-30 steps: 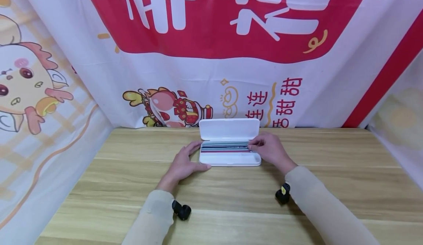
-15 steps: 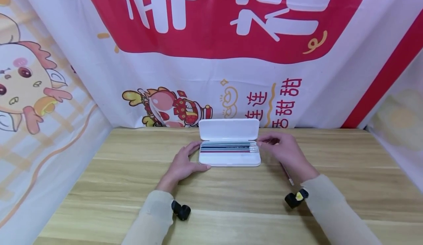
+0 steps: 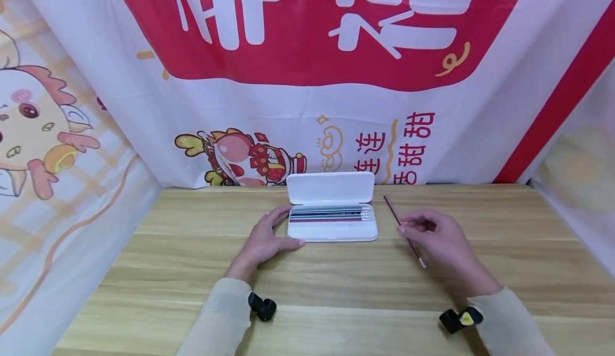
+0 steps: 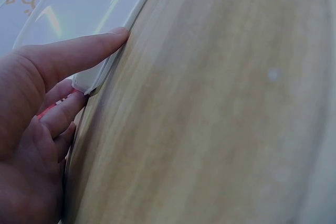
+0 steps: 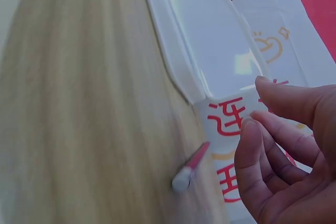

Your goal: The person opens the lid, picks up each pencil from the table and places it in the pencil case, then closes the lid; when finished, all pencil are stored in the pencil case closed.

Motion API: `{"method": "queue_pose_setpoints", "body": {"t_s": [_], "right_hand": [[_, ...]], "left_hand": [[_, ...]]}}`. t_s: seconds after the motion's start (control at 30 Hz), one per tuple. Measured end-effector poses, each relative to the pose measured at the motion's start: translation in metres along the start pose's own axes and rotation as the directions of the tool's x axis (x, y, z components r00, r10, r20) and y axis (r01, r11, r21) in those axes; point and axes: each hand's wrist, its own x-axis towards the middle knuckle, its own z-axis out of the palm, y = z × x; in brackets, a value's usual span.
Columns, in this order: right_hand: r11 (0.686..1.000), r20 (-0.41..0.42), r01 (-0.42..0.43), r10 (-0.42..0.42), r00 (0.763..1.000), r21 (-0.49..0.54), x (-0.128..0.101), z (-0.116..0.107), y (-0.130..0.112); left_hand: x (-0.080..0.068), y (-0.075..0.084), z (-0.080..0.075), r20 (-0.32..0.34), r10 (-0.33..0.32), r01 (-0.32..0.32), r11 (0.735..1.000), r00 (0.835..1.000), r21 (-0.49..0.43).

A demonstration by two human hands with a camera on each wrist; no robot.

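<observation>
A white pencil case [image 3: 331,232] stands with its lid raised on the wooden table. Several pencils [image 3: 326,213], dark ones and a red one, lie side by side in it, eraser ends to the right. My left hand [image 3: 263,239] holds the case's left end, thumb along the front edge and fingers round the side and back. Right of the case, a dark red pencil [image 3: 391,207] lies slanted on the table. Just beside it hovers my right hand [image 3: 438,236], fingers loosely bent and nothing between them; the right wrist view shows the pencil [image 5: 196,160] apart from the fingertips.
A white cloth [image 3: 288,100] with red lettering hangs behind the table's far edge, close to the raised lid [image 3: 330,188]. Another printed cloth [image 3: 38,126] hangs at the left. Bare wood [image 3: 336,302] stretches in front of the case.
My right hand has moved from the pencils in the case rightward and nearer to me, beside the loose red pencil, which now shows whole. The left hand stays at the case.
</observation>
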Motion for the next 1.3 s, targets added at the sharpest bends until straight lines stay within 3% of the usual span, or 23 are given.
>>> {"method": "queue_pose_setpoints", "body": {"t_s": [0.2, 0.47, 0.63, 0.8, 1.3], "right_hand": [[0.999, 0.012, 0.008, -0.008, 1.0, -0.031, -0.009, -0.008, 0.016], [0.998, 0.055, -0.052, 0.053, 0.997, -0.022, -0.016, -0.016, 0.03], [0.993, 0.069, -0.057, 0.064, 0.996, -0.108, -0.018, -0.021, 0.039], [0.984, 0.099, -0.041, 0.059, 0.993, -0.176, -0.019, -0.024, 0.039], [0.973, 0.109, -0.053, 0.079, 0.991, -0.223, -0.016, -0.02, 0.036]], "left_hand": [[-0.001, 0.001, -0.001, 0.002, -0.002, 0.002, 1.0, 1.0, -0.006], [-0.002, 0.001, 0.0, -0.002, -0.008, 0.008, 1.0, 1.0, -0.012], [-0.001, 0.0, 0.001, 0.001, -0.002, 0.002, 1.0, 1.0, -0.01], [0.0, 0.0, 0.0, 0.002, -0.008, 0.008, 1.0, 1.0, -0.002], [0.001, 0.001, 0.001, 0.002, -0.023, 0.023, 1.0, 1.0, 0.009]]}}
